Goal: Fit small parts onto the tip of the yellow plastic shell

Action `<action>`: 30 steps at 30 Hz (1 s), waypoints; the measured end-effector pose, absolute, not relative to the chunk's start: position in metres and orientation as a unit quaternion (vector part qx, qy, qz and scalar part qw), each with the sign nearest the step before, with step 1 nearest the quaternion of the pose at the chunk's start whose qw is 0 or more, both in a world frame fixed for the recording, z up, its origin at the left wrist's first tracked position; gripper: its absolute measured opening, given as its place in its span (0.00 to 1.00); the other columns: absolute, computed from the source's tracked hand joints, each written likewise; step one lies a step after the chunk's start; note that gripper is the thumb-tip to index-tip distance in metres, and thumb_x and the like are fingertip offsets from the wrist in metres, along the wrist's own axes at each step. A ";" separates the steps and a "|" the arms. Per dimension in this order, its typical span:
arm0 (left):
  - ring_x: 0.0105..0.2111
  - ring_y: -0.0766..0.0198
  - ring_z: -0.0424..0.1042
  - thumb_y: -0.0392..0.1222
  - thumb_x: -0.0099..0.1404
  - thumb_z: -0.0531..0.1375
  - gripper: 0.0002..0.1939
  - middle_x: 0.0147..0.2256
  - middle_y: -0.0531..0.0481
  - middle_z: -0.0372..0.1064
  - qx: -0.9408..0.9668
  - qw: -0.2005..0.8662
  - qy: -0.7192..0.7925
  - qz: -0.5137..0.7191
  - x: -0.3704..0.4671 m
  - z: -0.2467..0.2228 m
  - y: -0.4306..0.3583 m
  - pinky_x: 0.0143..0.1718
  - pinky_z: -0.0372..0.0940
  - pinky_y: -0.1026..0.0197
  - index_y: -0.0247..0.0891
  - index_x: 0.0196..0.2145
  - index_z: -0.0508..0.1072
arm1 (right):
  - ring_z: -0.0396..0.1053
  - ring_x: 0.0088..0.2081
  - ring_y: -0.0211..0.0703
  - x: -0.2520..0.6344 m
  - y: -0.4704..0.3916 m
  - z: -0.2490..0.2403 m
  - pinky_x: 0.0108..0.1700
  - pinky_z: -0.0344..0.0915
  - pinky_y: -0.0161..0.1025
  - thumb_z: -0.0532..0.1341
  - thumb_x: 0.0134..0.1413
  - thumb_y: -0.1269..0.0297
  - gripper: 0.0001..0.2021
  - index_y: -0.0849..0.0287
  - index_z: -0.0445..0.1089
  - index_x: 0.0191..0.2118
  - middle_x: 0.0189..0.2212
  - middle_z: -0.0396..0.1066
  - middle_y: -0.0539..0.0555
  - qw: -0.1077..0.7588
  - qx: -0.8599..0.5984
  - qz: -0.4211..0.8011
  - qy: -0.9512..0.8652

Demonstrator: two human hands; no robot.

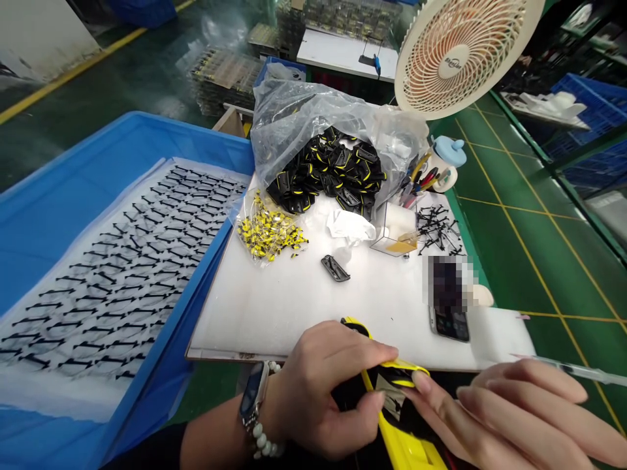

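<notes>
My left hand (326,388) is closed on a yellow-and-black plastic part (411,444) close to my body, its index finger pressed on the upper edge. From the other side, my right hand (529,414) pinches a small black-and-yellow end of the same part, its other fingers bent above. A thin clear syringe (582,372) with a needle shows behind the right fingers; whether they grip it I cannot tell. Beyond the hands, a black plastic piece (336,268) lies on the white tabletop (274,307).
A clear bag (294,111) spills black-and-yellow pieces (337,170); small yellow pieces (269,228) lie beside it. A blue bin (191,140) with rows of black parts stands left. Rightward are a clear box (394,228), black clips (438,228), a phone (449,323) and a fan (460,59).
</notes>
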State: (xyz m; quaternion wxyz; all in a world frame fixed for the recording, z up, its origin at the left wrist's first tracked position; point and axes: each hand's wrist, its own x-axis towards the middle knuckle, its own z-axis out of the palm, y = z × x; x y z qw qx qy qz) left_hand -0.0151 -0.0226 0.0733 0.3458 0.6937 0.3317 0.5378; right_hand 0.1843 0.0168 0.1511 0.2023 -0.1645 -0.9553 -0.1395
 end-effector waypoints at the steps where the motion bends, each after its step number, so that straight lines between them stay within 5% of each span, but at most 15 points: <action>1: 0.32 0.60 0.72 0.32 0.54 0.60 0.18 0.35 0.43 0.75 0.698 0.361 0.344 0.514 -0.016 0.075 -0.020 0.35 0.66 0.59 0.30 0.44 0.71 | 0.52 0.14 0.30 0.187 0.016 0.147 0.19 0.48 0.38 0.60 0.57 0.78 0.10 0.57 0.73 0.30 0.14 0.67 0.39 0.207 -0.164 -0.140 -0.954; 5: 0.32 0.62 0.70 0.32 0.61 0.59 0.07 0.32 0.44 0.73 0.737 0.372 0.363 0.432 -0.018 0.082 -0.009 0.34 0.65 0.61 0.31 0.39 0.71 | 0.51 0.18 0.31 0.192 0.014 0.120 0.22 0.47 0.37 0.69 0.47 0.73 0.07 0.57 0.72 0.30 0.15 0.61 0.42 0.323 -0.223 -0.112 -0.913; 8: 0.31 0.63 0.69 0.32 0.63 0.56 0.07 0.31 0.44 0.72 0.746 0.334 0.358 0.451 -0.013 0.079 -0.005 0.33 0.64 0.61 0.31 0.39 0.70 | 0.61 0.26 0.36 0.190 0.017 0.106 0.28 0.56 0.38 0.72 0.41 0.68 0.13 0.59 0.69 0.33 0.25 0.65 0.48 0.420 -0.293 -0.023 -0.859; 11: 0.28 0.64 0.67 0.32 0.62 0.56 0.06 0.28 0.46 0.70 0.730 0.325 0.359 0.482 -0.009 0.073 -0.003 0.30 0.62 0.62 0.32 0.38 0.70 | 0.65 0.39 0.45 0.183 0.020 0.101 0.38 0.62 0.44 0.65 0.52 0.65 0.13 0.61 0.68 0.43 0.37 0.67 0.56 0.375 -0.343 0.157 -0.847; 14: 0.27 0.65 0.66 0.33 0.61 0.57 0.04 0.27 0.48 0.69 0.719 0.342 0.359 0.487 -0.008 0.073 -0.003 0.29 0.61 0.62 0.34 0.36 0.70 | 0.65 0.37 0.43 0.172 0.021 0.098 0.36 0.63 0.42 0.58 0.56 0.71 0.05 0.58 0.68 0.38 0.33 0.68 0.54 0.356 -0.333 0.315 -0.814; 24: 0.30 0.64 0.69 0.33 0.62 0.57 0.03 0.30 0.49 0.69 0.683 0.378 0.413 0.469 -0.013 0.077 -0.011 0.31 0.62 0.63 0.37 0.35 0.68 | 0.65 0.33 0.41 0.157 0.027 0.085 0.36 0.62 0.41 0.61 0.54 0.71 0.03 0.57 0.69 0.35 0.29 0.68 0.52 0.432 -0.308 0.400 -0.747; 30: 0.30 0.64 0.69 0.32 0.61 0.57 0.04 0.30 0.49 0.69 0.689 0.392 0.412 0.449 -0.016 0.077 -0.008 0.31 0.63 0.62 0.37 0.35 0.68 | 0.70 0.44 0.45 0.168 0.023 0.074 0.47 0.67 0.41 0.69 0.45 0.62 0.23 0.57 0.66 0.49 0.43 0.71 0.56 0.323 -0.363 0.555 -0.675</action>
